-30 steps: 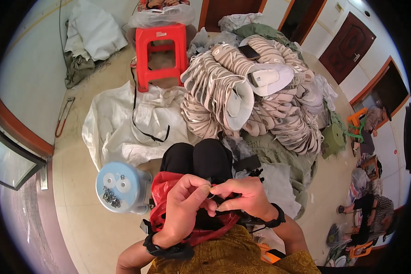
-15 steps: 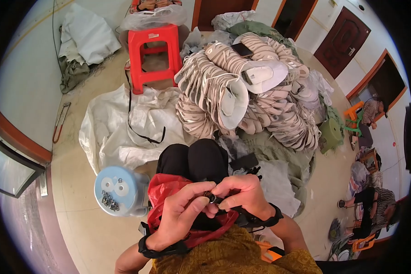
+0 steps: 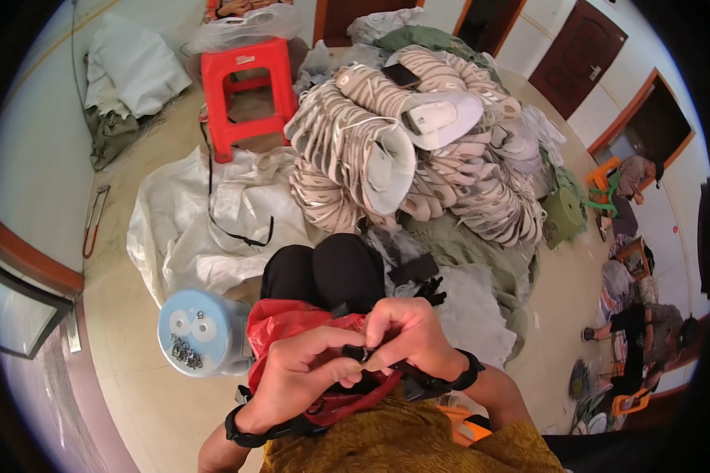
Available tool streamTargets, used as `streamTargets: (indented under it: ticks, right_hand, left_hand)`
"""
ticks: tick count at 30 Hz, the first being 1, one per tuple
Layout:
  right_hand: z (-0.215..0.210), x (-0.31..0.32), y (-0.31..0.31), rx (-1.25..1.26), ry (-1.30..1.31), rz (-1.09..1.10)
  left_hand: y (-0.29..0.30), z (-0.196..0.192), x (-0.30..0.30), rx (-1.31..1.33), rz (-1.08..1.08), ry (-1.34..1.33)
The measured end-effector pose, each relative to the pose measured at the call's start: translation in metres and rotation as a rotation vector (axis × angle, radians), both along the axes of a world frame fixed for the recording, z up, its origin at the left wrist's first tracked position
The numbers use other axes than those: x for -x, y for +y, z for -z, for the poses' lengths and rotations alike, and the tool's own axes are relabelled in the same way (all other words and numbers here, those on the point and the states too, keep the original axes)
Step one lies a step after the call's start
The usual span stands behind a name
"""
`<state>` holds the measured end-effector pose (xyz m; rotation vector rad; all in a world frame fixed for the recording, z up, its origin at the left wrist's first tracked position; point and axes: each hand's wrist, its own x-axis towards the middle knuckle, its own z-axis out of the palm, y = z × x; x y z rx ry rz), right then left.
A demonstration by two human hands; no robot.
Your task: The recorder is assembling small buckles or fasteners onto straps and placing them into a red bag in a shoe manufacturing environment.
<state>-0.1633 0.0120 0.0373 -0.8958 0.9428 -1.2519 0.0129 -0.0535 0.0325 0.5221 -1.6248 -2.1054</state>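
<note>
Above my lap, my left hand [image 3: 312, 364] pinches the end of a black strap [image 3: 353, 351] between thumb and fingers. My right hand [image 3: 414, 337] meets it fingertip to fingertip, closed on the same strap. A small metal piece, like a buckle, glints between the two hands; the fingers partly cover it. More black strap runs below my right hand. A red plastic bag [image 3: 276, 325] lies over my lap under the hands. To the left, a light blue stool [image 3: 183, 309] bears a small heap of metal buckles [image 3: 184, 351].
Ahead rises a large pile of beige-and-white shoe uppers [image 3: 347, 134], with a dark phone [image 3: 401, 75] on top. A white woven sheet [image 3: 173, 213] spreads at left, and a red stool [image 3: 248, 98] stands beyond it. Other people sit at the far right and behind the red stool.
The view has shifted slightly. My hands stay together, but the strap end now reaches further out at my left fingertips, and the metal piece sits closer to my right fingers.
</note>
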Motion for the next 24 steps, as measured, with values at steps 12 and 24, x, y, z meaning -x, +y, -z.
streamTargets:
  ticks: [12, 24]
  right_hand:
    - [0.011, 0.008, 0.011, 0.106, 0.228, 0.018]
    - [0.013, 0.003, 0.013, -0.142, -0.104, -0.047]
  left_hand:
    - [0.009, 0.002, -0.005, 0.306, -0.217, -0.032]
    - [0.017, -0.002, 0.002, 0.326, -0.193, -0.112]
